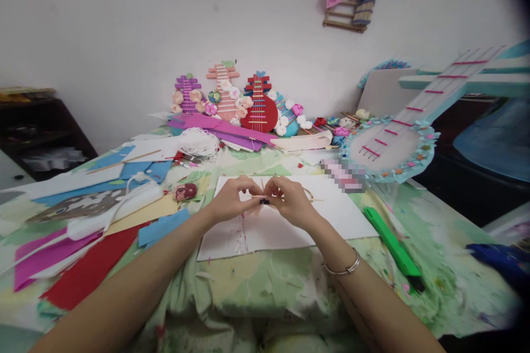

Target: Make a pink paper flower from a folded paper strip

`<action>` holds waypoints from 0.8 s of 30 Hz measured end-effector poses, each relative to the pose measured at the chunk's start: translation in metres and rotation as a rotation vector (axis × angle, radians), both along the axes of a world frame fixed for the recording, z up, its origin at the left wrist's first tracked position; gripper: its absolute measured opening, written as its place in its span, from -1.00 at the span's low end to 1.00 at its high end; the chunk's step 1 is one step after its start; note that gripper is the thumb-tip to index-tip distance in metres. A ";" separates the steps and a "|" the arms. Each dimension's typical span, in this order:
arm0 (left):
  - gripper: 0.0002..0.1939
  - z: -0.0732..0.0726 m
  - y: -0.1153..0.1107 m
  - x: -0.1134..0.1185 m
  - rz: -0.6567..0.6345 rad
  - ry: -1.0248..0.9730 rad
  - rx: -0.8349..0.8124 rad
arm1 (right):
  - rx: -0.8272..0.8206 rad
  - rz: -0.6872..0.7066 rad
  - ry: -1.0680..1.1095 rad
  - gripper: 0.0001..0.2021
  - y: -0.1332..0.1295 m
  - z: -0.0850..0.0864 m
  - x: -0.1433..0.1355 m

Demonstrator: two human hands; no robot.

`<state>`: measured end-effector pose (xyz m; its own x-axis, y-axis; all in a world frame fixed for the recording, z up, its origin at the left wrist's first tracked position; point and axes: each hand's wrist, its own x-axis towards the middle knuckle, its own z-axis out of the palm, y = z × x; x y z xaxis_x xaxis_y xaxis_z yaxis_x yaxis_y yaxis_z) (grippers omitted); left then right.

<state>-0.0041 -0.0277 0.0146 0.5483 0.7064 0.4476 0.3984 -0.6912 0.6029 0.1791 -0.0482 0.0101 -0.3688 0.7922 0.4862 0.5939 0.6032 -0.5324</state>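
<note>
Over a white sheet point(285, 231), my left hand point(234, 198) and my right hand point(292, 202) meet with fingertips pinched together. A thin wooden stick point(317, 200) runs between them, its end poking out past the right hand. At the thumbs sits a small black piece point(264, 201), too small to name; it touches the stick. Part of the stick is hidden behind the fingers. A thin brown loop point(308, 194) shows just beyond my right hand. Pink streaks mark the sheet below the left hand.
Right of the sheet lies a green utility knife point(393, 248). A paper-flowered blue instrument model point(389, 149) stands behind it. Coloured sheets point(95, 265), a dark red object point(185, 192) and white string point(199, 143) cover the left. Small instrument models point(259, 110) line the wall.
</note>
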 end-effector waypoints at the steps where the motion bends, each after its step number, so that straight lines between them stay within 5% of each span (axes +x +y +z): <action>1: -0.81 -0.001 0.000 0.000 -0.002 0.008 -0.006 | 0.002 -0.003 -0.002 -0.92 0.000 0.000 0.000; 9: -0.77 -0.002 0.001 -0.001 0.018 0.013 -0.022 | 0.031 0.001 -0.011 -0.87 0.005 -0.003 0.002; 16: -0.81 -0.001 0.002 -0.001 0.015 0.024 0.009 | -0.103 0.007 -0.013 -0.85 0.006 -0.003 0.004; 24: -0.82 -0.004 0.006 -0.002 -0.019 -0.015 -0.135 | -0.114 -0.016 -0.020 -0.90 0.006 -0.004 0.003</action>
